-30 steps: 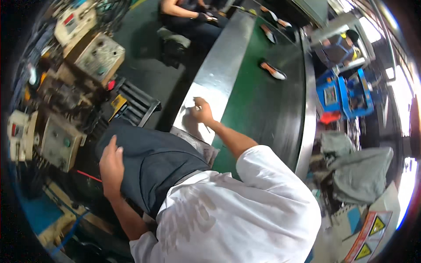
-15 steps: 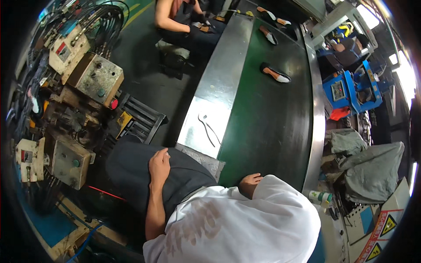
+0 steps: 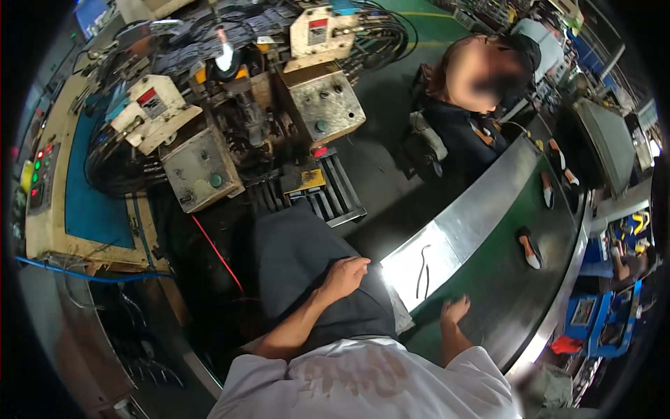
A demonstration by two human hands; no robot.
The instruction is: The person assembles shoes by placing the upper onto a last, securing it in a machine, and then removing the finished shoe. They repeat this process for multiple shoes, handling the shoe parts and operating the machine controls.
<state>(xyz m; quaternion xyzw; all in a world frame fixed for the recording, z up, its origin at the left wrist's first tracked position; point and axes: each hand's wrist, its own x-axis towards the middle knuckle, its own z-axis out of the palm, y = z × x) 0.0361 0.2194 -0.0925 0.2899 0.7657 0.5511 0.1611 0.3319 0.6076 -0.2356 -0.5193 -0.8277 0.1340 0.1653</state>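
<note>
Your right hand lies flat on the green conveyor belt, fingers loosely spread and holding nothing; your left hand rests on your dark-trousered thigh, fingers together and curled, also empty. Nearest your right hand are 2 thin dark strips on the belt's shiny steel edge — they look light, limp and thin. Pinch 1 near its middle, since flat on smooth metal they may slide rather than lift
</note>
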